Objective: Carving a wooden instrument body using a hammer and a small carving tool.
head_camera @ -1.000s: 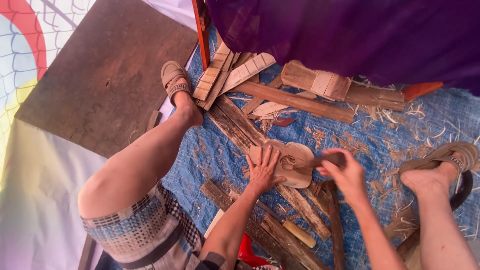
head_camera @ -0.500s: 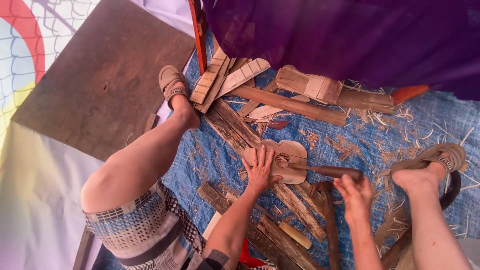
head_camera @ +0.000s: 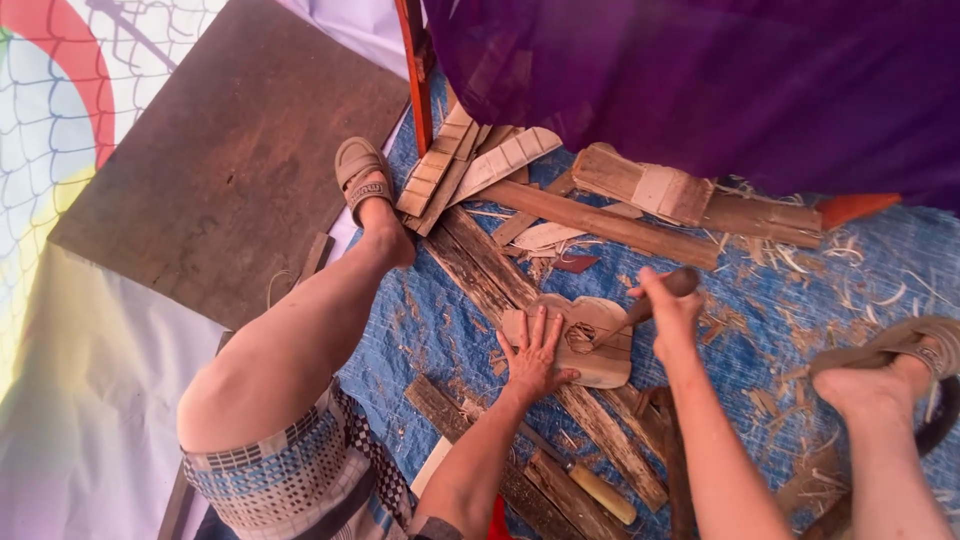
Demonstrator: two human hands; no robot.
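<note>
Wood everywhere: a flat, pale carved wooden piece [head_camera: 585, 340] lies on a weathered plank [head_camera: 520, 300] that runs diagonally across the blue tarp [head_camera: 800, 300] on the floor. Left hand [head_camera: 535, 355] is open, fingers spread, palm pressed flat on the near-left part of the piece. Right hand [head_camera: 670, 310] is closed around the wooden handle of a carving tool [head_camera: 630, 318]; the handle end sticks out above the fist, the thin shaft angles down-left and its tip sits on the piece, in a darker carved hollow near the middle. Exact tip shape too small to tell. Both hands touch or work the same piece, right hand just beside its right edge. Person's legs frame the spot: left leg bent, left foot in a tan sandal [head_camera: 362, 175] at the tarp's edge beside a large brown board [head_camera: 230, 170]; right foot in a similar sandal [head_camera: 900, 360] well to the right, on the tarp. Patterned shorts [head_camera: 290, 480] at bottom left. Beyond the piece: a stack of slats [head_camera: 450, 165], a long wooden bar [head_camera: 600, 222] and a wooden mallet-like block [head_camera: 655, 188], all under a purple cloth [head_camera: 720, 80]. Shavings [head_camera: 850, 265] are scattered over the tarp on the right. Another tool with a pale wooden handle [head_camera: 600, 490] lies among the planks near the bottom, untouched.
</note>
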